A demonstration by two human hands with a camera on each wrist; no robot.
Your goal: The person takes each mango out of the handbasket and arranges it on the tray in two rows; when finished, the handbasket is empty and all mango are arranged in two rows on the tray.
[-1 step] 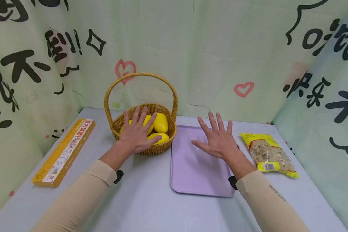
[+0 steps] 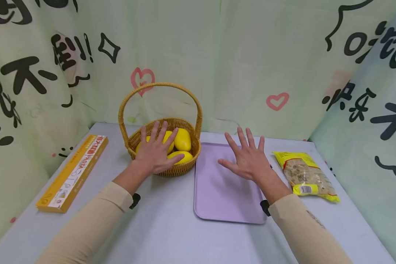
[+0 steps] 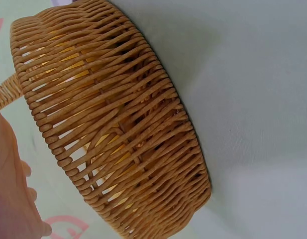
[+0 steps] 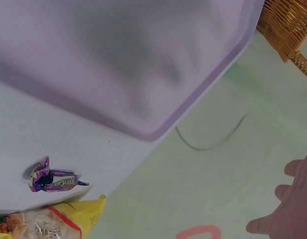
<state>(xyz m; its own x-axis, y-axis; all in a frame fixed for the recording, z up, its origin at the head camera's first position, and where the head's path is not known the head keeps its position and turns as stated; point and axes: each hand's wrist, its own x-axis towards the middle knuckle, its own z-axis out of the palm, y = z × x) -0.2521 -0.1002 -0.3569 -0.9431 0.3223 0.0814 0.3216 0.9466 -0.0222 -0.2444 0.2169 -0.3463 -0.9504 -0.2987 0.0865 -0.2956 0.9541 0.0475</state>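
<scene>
L hand (image 2: pixel 156 152) wide, empty, abv basket (image 2: pixel 184 169), which pens yellow fruit (image 2: pixel 183 140) in; R hand (image 2: pixel 246 158) wide, empty, abv tray (image 2: pixel 217 201).

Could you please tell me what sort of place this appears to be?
Probably a makeshift staging booth: printed, curtain-like hangings stand behind and beside a pale table, which bears a wicker basket and a lilac tray.
</scene>
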